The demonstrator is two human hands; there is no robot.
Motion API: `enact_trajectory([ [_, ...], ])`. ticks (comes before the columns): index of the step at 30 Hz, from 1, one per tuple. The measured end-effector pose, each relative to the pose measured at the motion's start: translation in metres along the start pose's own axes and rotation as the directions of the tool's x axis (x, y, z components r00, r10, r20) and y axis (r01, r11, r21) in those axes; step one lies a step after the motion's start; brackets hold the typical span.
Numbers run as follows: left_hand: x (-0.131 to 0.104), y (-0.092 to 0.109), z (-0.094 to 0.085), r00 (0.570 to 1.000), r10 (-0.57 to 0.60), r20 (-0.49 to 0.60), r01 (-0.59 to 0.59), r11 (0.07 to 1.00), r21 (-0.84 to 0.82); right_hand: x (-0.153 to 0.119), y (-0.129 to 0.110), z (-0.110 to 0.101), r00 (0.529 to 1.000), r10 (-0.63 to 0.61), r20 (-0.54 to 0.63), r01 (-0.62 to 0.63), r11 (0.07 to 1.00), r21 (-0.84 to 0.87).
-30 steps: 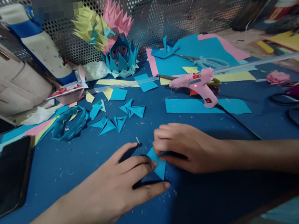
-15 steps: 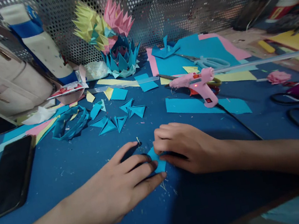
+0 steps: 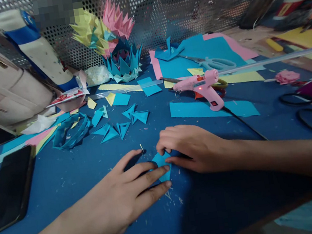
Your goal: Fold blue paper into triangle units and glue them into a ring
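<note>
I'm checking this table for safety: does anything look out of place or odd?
The glue gun lies on its side, partly over a blue strip, its light lit: odd because it may be hot. Nothing else stands out.

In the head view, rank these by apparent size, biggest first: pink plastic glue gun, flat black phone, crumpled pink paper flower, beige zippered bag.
1. Beige zippered bag
2. Flat black phone
3. Pink plastic glue gun
4. Crumpled pink paper flower

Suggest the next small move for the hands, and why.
I'd probably slide the fingertips of the right hand along the upper edge of the small blue paper piece: they sit right by that edge, while spread fingers of the left hand lie across the paper, apparently steadying it on the dark blue tabletop.
</note>
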State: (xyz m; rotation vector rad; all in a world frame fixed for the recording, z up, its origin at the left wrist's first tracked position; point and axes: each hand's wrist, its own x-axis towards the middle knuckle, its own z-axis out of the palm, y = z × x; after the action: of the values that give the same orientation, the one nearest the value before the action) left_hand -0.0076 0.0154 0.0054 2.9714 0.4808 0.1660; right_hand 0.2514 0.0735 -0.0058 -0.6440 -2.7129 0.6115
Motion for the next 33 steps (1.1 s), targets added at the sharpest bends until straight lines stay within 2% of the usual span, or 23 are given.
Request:
enact_trajectory([
  [3,0.001,0.0,-0.004,0.998,-0.056,0.014,0.057,0.998,-0.034,-0.003,0.007,-0.002,0.999,-0.022,-0.031,0.022,1.0,0.004],
  [5,0.001,0.0,-0.006,0.997,-0.082,0.01,0.082,0.995,-0.054,-0.004,0.01,-0.004,0.991,-0.113,-0.066,0.111,0.993,-0.029],
  [7,0.002,0.0,-0.006,0.996,-0.091,0.007,0.091,0.993,-0.069,-0.005,0.011,-0.008,0.957,-0.278,-0.078,0.27,0.958,-0.094],
  [9,0.003,-0.001,-0.006,0.996,-0.093,0.007,0.094,0.993,-0.076,-0.005,0.01,-0.011,0.901,-0.432,-0.034,0.423,0.894,-0.145],
  [11,0.003,-0.002,-0.006,0.995,-0.096,0.013,0.096,0.992,-0.078,-0.005,0.008,-0.013,0.868,-0.496,0.034,0.495,0.856,-0.147],
  [16,0.003,-0.002,-0.006,0.995,-0.097,0.023,0.099,0.991,-0.094,-0.003,0.014,-0.021,0.881,-0.44,0.176,0.462,0.879,-0.116],
  [22,0.002,-0.003,-0.006,0.996,-0.08,0.029,0.082,0.994,-0.078,0.0,0.026,-0.038,0.915,-0.356,0.19,0.382,0.916,-0.121],
  [25,0.003,-0.006,0.0,0.998,-0.033,-0.047,0.032,0.999,-0.031,0.002,0.026,-0.04,0.918,-0.345,0.198,0.373,0.92,-0.125],
  [28,0.004,-0.007,0.005,0.984,0.03,-0.177,-0.016,0.997,0.08,0.002,0.023,-0.033,0.924,-0.362,0.127,0.378,0.914,-0.147],
  [30,0.005,-0.004,0.007,0.968,0.05,-0.246,-0.015,0.99,0.139,0.002,0.023,-0.027,0.919,-0.39,0.056,0.394,0.91,-0.132],
  [33,0.009,0.002,0.007,0.948,0.039,-0.315,0.018,0.984,0.176,0.003,0.022,-0.02,0.929,-0.369,0.023,0.369,0.922,-0.114],
])
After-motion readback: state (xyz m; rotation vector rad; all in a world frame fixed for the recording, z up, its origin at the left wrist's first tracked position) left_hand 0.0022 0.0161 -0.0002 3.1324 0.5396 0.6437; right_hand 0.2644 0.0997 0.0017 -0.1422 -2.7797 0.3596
